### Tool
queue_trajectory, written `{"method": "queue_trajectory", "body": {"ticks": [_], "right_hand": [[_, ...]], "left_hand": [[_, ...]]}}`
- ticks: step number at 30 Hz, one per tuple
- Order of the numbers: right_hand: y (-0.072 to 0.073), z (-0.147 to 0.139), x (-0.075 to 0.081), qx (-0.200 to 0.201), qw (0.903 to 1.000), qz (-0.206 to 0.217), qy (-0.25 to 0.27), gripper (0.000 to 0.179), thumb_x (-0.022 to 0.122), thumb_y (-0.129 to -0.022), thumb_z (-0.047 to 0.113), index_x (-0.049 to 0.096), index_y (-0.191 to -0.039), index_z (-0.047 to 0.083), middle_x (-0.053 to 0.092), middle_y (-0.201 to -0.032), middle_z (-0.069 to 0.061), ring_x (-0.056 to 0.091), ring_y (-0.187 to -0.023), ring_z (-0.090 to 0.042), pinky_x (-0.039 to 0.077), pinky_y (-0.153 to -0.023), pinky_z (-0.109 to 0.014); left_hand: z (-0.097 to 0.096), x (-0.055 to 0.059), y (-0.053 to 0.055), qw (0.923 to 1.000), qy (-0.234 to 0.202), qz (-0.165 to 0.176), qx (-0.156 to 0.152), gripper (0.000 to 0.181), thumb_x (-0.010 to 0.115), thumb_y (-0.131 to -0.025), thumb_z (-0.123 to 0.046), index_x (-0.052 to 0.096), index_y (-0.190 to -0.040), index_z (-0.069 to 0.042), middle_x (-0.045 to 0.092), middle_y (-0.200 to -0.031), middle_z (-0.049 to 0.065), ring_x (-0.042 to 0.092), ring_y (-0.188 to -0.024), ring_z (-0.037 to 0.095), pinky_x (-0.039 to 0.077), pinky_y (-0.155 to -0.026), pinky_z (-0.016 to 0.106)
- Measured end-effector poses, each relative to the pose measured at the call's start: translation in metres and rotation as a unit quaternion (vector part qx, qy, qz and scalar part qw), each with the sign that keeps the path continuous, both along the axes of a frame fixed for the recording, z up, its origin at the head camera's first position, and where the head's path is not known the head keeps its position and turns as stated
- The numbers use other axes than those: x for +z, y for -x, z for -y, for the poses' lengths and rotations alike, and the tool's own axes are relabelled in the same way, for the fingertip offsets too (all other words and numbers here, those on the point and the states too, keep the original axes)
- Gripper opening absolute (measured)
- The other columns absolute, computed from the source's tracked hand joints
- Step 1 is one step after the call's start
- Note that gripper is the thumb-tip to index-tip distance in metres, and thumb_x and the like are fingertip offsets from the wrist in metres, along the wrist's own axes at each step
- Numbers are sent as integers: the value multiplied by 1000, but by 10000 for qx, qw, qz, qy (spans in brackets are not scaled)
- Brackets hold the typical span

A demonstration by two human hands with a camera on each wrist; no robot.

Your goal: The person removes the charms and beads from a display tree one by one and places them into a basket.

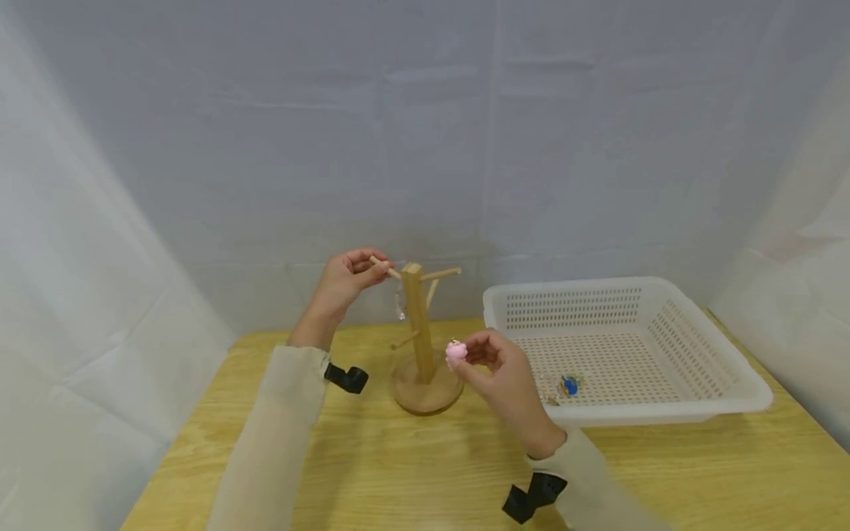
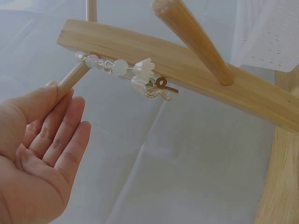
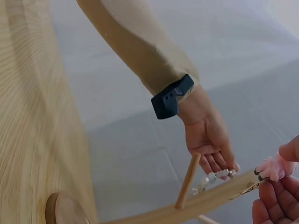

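Observation:
A wooden stand (image 1: pixel 420 324) with several pegs rises from a round base. At its upper left, my left hand (image 1: pixel 344 286) pinches a peg (image 2: pixel 74 80) between thumb and index finger, the other fingers loosely extended. From that peg, close against the post, hangs a beaded charm (image 2: pixel 120 66) with white flower beads and a gold bow. My right hand (image 1: pixel 506 377), to the right of the post, holds a small pink figure charm (image 1: pixel 455 352) in its fingertips. A gold clasp (image 3: pixel 246 190) sticks out from the pink charm in the right wrist view.
To the right stands a white perforated plastic basket (image 1: pixel 637 411). Inside it, near the front left, lie a blue charm (image 1: pixel 569 385) and other small trinkets. The wooden table (image 1: pixel 412 472) ends at the back by pale cloth sheeting (image 1: pixel 432 147).

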State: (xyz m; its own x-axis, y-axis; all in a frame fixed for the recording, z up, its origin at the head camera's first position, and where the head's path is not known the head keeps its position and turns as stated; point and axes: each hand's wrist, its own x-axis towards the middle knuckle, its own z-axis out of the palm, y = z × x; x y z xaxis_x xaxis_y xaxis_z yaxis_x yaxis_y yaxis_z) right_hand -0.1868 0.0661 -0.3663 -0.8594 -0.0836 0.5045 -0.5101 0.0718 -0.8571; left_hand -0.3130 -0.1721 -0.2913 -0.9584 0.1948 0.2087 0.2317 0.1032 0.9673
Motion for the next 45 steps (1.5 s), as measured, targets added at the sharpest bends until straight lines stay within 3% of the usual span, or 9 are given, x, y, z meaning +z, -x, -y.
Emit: {"method": "queue_trajectory", "body": {"ticks": [4,11,20,26,31,37,42,45], "right_hand": [[2,-19,-1,-214,9996,74,-168,19,71,-83,4,59,-97,-2,62,-92,-12,60,-82,-10,53,-74,-22],[7,-43,-3,-496,9980,270,-277,19,72,-82,2,59,-95,-5,63,-89,-13,59,-78,-6,53,-71,-17],[13,-60,-3,-653,9962,265,-512,19,72,-81,-1,59,-94,-6,63,-88,-15,60,-76,-5,53,-69,-17],[13,-71,-6,-632,9946,589,-581,20,71,-82,2,58,-95,-6,62,-89,-15,60,-77,-5,53,-69,-17],[12,-80,-9,-696,9929,627,-738,21,71,-83,4,58,-97,-6,63,-90,-15,60,-77,-6,53,-68,-17],[12,-95,-11,-824,9895,671,-980,23,71,-85,11,58,-99,-3,64,-91,-14,61,-77,-7,53,-68,-19],[13,-107,-14,-889,9888,760,-926,25,70,-86,13,58,-100,-3,64,-90,-12,61,-76,-8,53,-67,-19],[13,-114,-16,-963,9876,825,-924,26,69,-87,16,57,-101,-3,63,-90,-10,61,-77,-8,53,-67,-20]], "left_hand": [[-2,-1,-2,9999,-15,-59,135,16,65,-89,-16,65,-100,-4,69,-86,-5,65,-83,10,54,-84,24],[-5,-3,-8,9989,-167,-296,329,22,65,-89,-9,61,-104,7,68,-79,-7,65,-78,7,55,-82,22],[-10,-7,-20,9961,-275,-394,746,14,68,-87,-13,64,-96,-4,68,-81,-6,66,-80,11,54,-83,25],[-13,-8,-28,9942,-177,-499,934,20,69,-87,-18,64,-99,-2,66,-82,-6,65,-83,14,54,-86,28],[-14,-9,-34,9917,-142,-672,1084,22,70,-87,-18,63,-99,0,66,-81,-6,65,-81,15,53,-88,33],[-15,-13,-42,9874,-25,-833,1346,24,71,-86,-20,64,-98,0,67,-81,-2,65,-84,22,56,-78,25],[-17,-14,-47,9846,-5,-924,1486,26,72,-85,-19,64,-97,2,67,-81,0,64,-77,13,55,-72,20],[-19,-14,-51,9804,80,-1067,1652,23,72,-85,-18,65,-95,1,66,-80,2,63,-76,16,55,-67,19]]}}
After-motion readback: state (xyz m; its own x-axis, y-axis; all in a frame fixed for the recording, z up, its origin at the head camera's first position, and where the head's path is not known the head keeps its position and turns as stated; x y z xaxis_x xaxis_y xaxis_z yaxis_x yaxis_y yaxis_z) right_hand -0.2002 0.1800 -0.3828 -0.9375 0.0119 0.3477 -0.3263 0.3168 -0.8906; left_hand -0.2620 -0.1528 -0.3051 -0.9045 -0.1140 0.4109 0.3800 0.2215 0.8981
